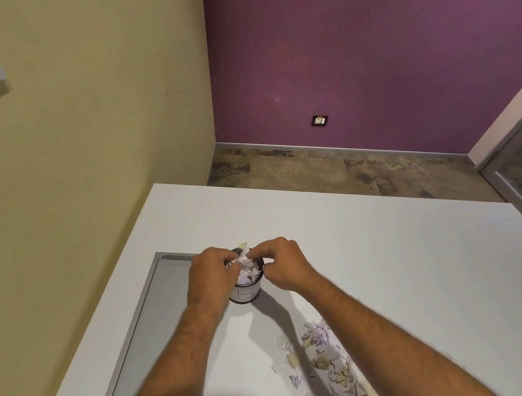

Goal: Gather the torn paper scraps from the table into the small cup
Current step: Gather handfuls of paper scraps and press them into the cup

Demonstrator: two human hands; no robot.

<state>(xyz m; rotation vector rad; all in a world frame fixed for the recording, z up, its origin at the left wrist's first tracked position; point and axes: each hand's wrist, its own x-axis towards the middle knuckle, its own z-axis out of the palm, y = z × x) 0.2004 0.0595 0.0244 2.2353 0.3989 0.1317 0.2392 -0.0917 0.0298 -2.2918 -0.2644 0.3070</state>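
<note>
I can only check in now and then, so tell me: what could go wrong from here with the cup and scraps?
The cup looks full to its rim, so scraps pressed in by the left hand and right hand may spill back out. Pushing down could also tip the cup. A large pile of scraps remains on the table and may not fit.

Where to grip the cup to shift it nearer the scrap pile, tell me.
Grip the small cup low around its bare white side wall, coming from the near side. It stands upright and is heaped with paper scraps above the rim, so a hold from the top would probably spill them. Both hands, left and right, already flank it.
</note>
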